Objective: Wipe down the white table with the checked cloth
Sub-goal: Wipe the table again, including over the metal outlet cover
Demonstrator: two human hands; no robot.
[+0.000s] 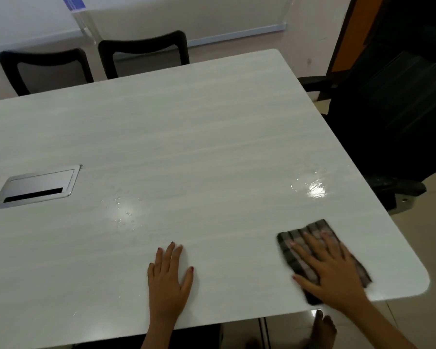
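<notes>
The white table [186, 137] fills most of the view. The checked cloth [297, 238], grey and dark, lies flat near the table's front right corner. My right hand [330, 270] presses on it with fingers spread and straight, covering its middle. My left hand [169, 278] rests flat on the bare tabletop near the front edge, left of the cloth, holding nothing. A wet shiny patch [312, 187] sits beyond the cloth, and small water drops [126, 215] lie further left.
A metal cable hatch [35, 187] is set into the table at the left. Two black chairs [144, 56] stand along the far side and a large black office chair [393, 117] at the right edge. A bare foot [322, 326] shows below the front edge.
</notes>
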